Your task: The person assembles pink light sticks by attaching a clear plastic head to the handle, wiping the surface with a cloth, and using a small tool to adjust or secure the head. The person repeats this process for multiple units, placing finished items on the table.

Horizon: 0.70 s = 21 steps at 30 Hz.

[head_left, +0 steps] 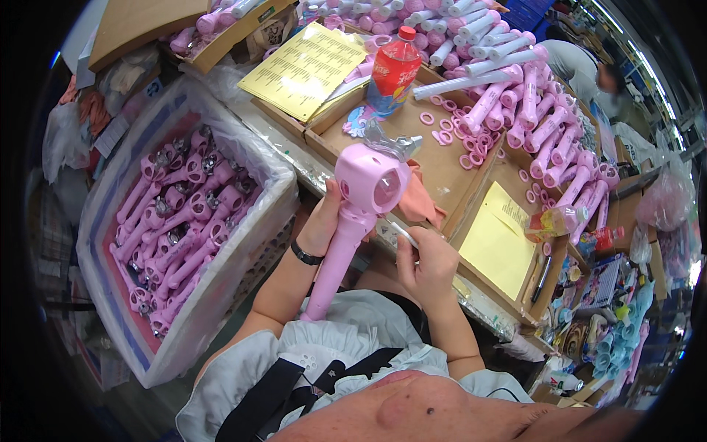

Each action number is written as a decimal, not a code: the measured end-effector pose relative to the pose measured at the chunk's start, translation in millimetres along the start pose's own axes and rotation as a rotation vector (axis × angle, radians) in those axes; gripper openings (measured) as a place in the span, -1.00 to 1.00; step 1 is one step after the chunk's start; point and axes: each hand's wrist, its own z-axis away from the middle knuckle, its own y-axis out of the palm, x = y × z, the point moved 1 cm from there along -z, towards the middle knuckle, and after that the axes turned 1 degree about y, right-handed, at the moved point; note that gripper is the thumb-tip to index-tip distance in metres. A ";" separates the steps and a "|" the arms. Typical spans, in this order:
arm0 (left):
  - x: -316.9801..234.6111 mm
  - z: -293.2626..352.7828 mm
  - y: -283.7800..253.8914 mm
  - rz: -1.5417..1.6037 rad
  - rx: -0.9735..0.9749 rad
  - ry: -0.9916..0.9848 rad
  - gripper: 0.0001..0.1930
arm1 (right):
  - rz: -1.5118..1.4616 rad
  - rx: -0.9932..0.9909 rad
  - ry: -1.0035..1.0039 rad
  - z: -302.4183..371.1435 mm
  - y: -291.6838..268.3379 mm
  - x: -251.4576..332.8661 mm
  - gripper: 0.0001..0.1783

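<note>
My left hand (321,222), with a dark band at the wrist, is closed round the neck of a pink plastic toy wand (335,261). Its long handle slants down toward my lap, and its round, hollow head with large openings points up. A silvery, clear piece (394,146) shows at the top of the head; I cannot tell if it is attached. In my closed right hand (428,265) is a thin white stick-like tool (401,231), its tip close to the wand just below the head. Behind the wand lies a peach cloth (424,196).
At left stands a lined crate (276,180) of similar pink wands. The table bears a cardboard tray (442,175), pink rings (471,140), a red-capped bottle (395,70), yellow sheets (302,70) and heaped wand parts (530,103). Another person (574,66) is at far right.
</note>
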 end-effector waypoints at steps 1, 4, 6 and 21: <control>0.7 1.3 0.1 -0.037 0.009 -0.014 -0.14 | -0.022 -0.014 0.020 0.1 0.3 -1.4 -0.91; -1.2 5.4 -3.6 -0.167 0.039 0.107 -0.12 | -0.165 0.076 0.174 2.3 0.2 -8.3 -0.83; 0.4 5.6 -3.5 -0.315 -0.031 0.323 -0.02 | -0.340 0.135 0.293 5.4 0.8 -12.7 -0.74; 17.4 15.5 -12.0 -0.347 0.181 0.395 0.19 | -1.105 0.600 0.969 40.8 -5.3 -35.4 -0.60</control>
